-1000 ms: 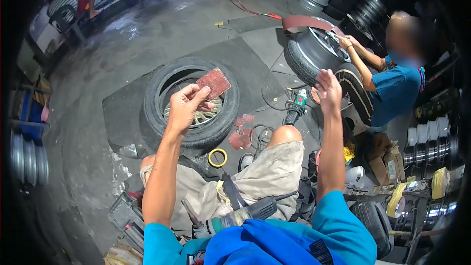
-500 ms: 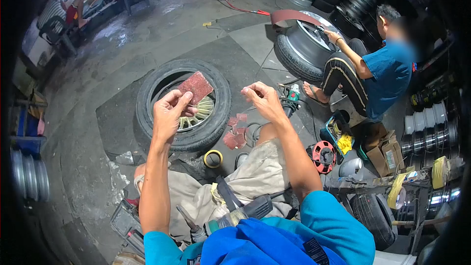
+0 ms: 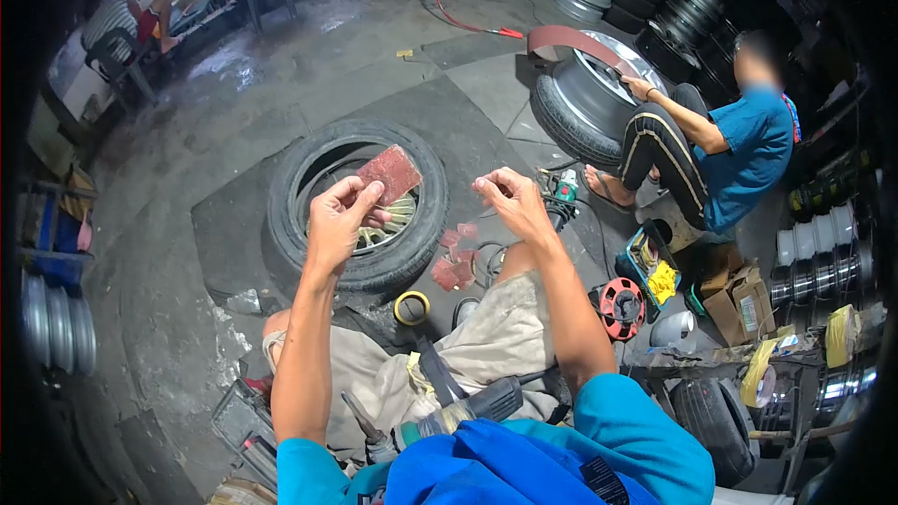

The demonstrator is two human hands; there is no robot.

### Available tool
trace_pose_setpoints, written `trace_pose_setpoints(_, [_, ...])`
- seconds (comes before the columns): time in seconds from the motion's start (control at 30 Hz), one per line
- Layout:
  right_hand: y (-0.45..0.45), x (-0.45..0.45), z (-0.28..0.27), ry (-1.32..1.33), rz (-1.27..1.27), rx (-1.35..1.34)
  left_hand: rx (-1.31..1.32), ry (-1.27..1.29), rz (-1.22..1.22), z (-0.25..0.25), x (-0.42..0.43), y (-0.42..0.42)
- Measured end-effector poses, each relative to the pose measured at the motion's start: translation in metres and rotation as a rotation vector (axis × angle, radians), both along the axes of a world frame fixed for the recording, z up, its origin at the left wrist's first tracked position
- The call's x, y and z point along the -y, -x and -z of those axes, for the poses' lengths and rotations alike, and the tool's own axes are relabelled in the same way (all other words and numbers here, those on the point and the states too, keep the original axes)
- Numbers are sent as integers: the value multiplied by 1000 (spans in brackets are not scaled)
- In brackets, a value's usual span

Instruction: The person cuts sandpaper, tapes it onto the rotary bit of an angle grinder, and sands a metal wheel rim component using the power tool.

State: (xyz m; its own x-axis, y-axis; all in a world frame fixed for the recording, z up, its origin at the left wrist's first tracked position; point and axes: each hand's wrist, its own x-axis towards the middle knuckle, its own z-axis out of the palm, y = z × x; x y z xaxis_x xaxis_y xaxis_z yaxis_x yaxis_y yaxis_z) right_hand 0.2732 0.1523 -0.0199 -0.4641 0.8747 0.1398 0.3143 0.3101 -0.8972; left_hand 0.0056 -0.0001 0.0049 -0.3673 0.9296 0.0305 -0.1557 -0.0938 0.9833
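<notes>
Above a tire (image 3: 423, 245) on the floor, red sandpaper (image 3: 390, 176) sits pinched between left hand's (image 3: 339, 222) thumb and fingers. Right hand (image 3: 516, 206) raised alongside, fingertips drawn together; cannot tell whether they hold anything. Sandpaper scraps (image 3: 453, 272) and yellow tape roll (image 3: 398, 309) lie near tire. Seated person (image 3: 753, 154) beyond.

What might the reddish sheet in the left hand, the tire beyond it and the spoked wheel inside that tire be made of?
Reddish sheet in the left hand: probably sandpaper, matte, with a speckled, gritty-looking face.
Tire: rubber by its look, dull black with a thick, rounded sidewall.
Spoked wheel: likely metal, perhaps alloy, with pale gold spokes; whether painted or bare, I can't tell.
</notes>
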Motion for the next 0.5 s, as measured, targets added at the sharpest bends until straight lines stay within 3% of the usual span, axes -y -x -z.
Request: trace_pose_setpoints(0.5, [-1, 3, -3, -26, -15, 24, 8, -15, -37, 2, 0, 5])
